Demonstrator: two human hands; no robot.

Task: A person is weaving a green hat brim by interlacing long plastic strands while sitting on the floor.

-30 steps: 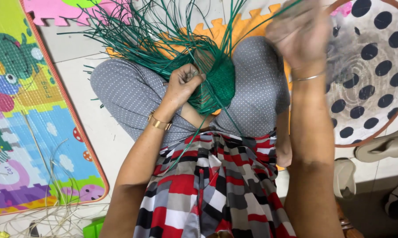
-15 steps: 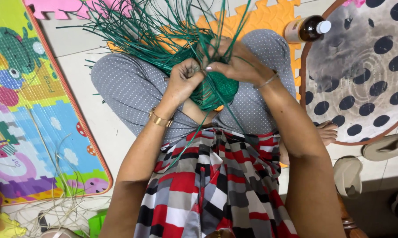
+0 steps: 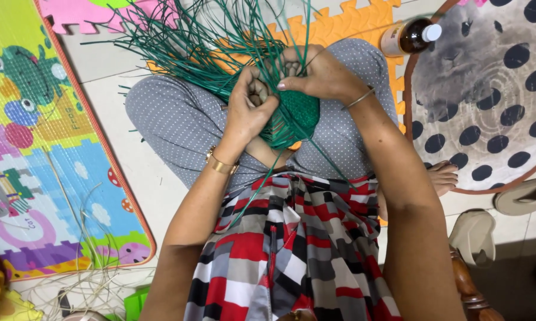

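Note:
A half-woven green basket piece [image 3: 300,116] rests on my crossed legs in grey dotted trousers, with many loose green strands [image 3: 190,44] fanning out to the upper left. My left hand [image 3: 250,107], a gold bangle at its wrist, grips the woven edge. My right hand [image 3: 321,74], wearing a thin bracelet, pinches strands at the top of the weave, right beside the left hand. Both hands touch the same piece.
A colourful foam play mat [image 3: 48,154] lies to the left, an orange puzzle mat [image 3: 339,27] behind. A brown bottle with a white cap [image 3: 410,35] lies by a round polka-dot rug [image 3: 487,89]. Pale loose strands [image 3: 84,279] lie bottom left, sandals [image 3: 526,196] at right.
My right hand came down from a raised, blurred position to the weave and now pinches strands beside the left hand. The left hand has stayed on the woven piece.

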